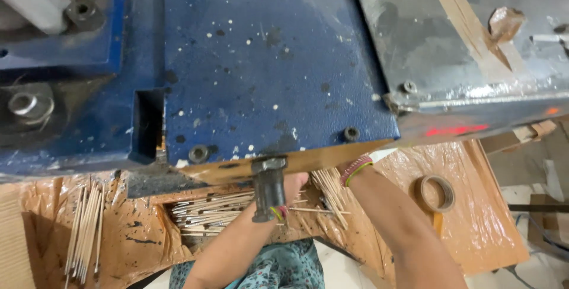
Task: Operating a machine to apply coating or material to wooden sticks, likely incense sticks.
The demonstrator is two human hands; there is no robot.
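Both hands are hidden beneath the near edge of the blue speckled metal machine top (267,58); only wrists show. The pale thin wooden sticks (207,212) run partly under it too.

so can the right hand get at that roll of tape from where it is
Probably yes. The roll of tape lies in the open on the brown covered surface, just beside the right forearm. The right hand is tucked under the blue machine edge, so it must draw back first.
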